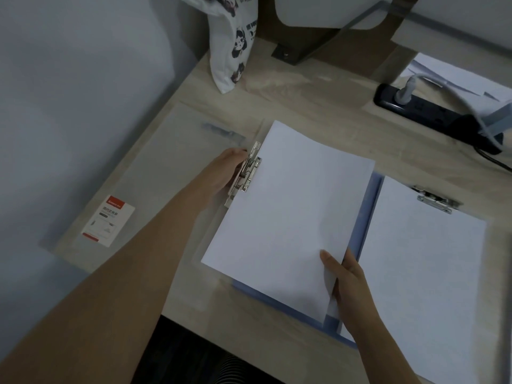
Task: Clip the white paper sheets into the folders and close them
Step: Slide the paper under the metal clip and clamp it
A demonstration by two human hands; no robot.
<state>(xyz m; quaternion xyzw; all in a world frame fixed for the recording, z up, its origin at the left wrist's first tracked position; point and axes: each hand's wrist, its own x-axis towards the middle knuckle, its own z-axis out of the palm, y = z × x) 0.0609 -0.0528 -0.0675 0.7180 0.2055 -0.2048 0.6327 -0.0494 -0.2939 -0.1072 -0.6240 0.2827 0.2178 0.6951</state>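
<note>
A clear translucent folder (166,173) lies open on the desk, its cover spread to the left with a red-and-white label (108,220). My left hand (230,169) grips its metal clip (245,173), which stands raised. A white paper sheet (288,206) lies on the folder's right half with its top edge at the clip. My right hand (350,284) pinches that sheet at its lower right corner, thumb on top. To the right lies a blue folder (371,206) with another white sheet (426,273) under its own metal clip (435,202).
A printed white tote bag (232,42) stands at the desk's back. A black power strip (432,115) with a grey plug and cable lies at the back right, loose papers (454,76) behind it. The wooden desk's (304,101) front edge runs beneath my arms.
</note>
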